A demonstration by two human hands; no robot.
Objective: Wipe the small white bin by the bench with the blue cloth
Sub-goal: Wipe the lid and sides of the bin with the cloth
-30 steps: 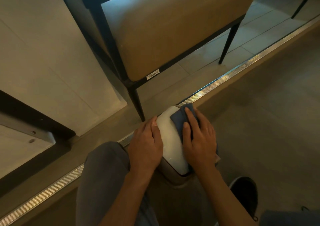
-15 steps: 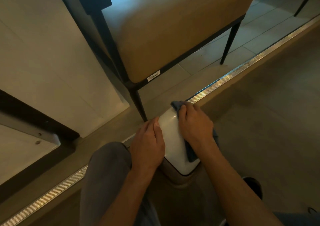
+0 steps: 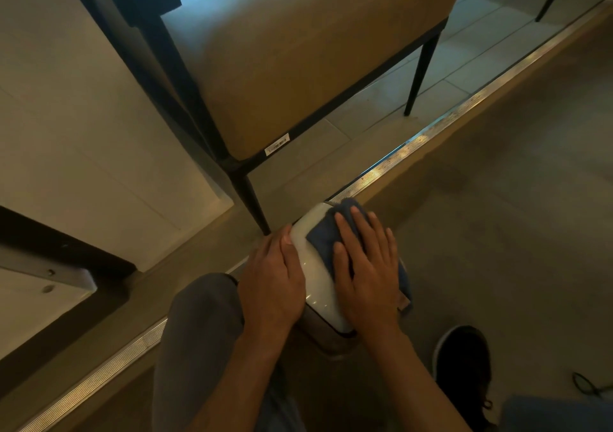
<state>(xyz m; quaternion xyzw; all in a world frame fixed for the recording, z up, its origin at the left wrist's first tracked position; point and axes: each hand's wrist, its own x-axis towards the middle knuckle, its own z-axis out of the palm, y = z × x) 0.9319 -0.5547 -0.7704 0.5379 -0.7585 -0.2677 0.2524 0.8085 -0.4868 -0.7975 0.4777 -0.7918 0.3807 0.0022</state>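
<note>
The small white bin [image 3: 316,274] stands on the floor just below the front leg of the bench [image 3: 298,66], its glossy white lid facing up. My left hand [image 3: 273,285] grips the bin's left side, thumb resting on the lid edge. My right hand [image 3: 368,272] lies flat with fingers spread on the blue cloth [image 3: 326,236], pressing it onto the right half of the lid. Part of the cloth hangs over the bin's right side under my palm.
A black bench leg [image 3: 252,204] stands right behind the bin. A metal floor strip [image 3: 431,146] runs diagonally past it. My grey-trousered knee [image 3: 199,332] is at the left, my dark shoe [image 3: 464,365] at the right. White wall panels [image 3: 83,133] fill the left.
My right hand slid the cloth up to the lid's far end with fingers curled, then came back down and flattened out on it. The left hand stayed on the bin's side.
</note>
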